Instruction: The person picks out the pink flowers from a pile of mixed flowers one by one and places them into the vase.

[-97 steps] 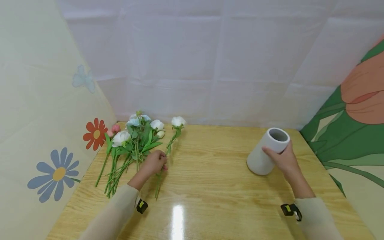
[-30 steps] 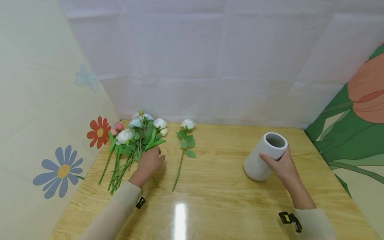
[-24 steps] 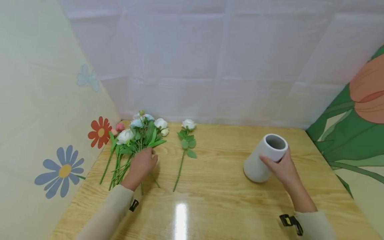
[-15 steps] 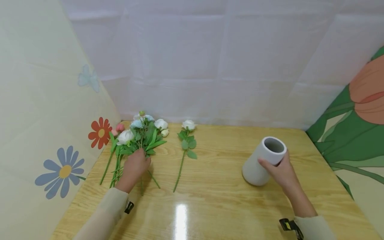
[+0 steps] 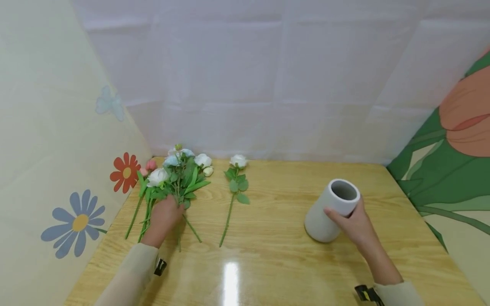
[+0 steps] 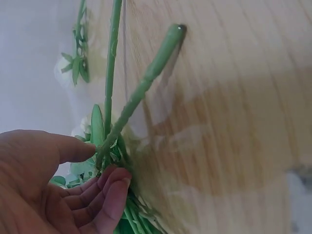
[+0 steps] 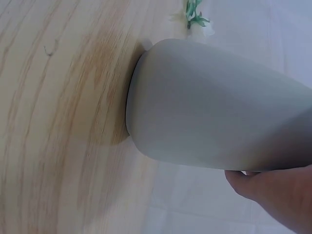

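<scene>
Left hand [image 5: 166, 216]: located at the flower bunch [image 5: 187, 176], back of hand uppermost, forearm entering from the lower left in a pale sleeve [image 5: 128, 272]. The left wrist view shows the thumb extended and the fingers curled opposite, with a green stem [image 6: 131, 105] running between them. Thumb tip and fingertips stand a little apart; whether the stem is pinched cannot be determined.

Right hand [image 5: 356, 223]: grips the white vase [image 5: 323, 219] near its mouth. The thumb lies along the near side; the other fingers are largely hidden behind. The forearm slants in from the lower right.

The vase stands at right on the wooden table [image 5: 275, 221], mouth up. The bunch lies at left, with a single white flower [image 5: 238, 186] apart between the two.
</scene>
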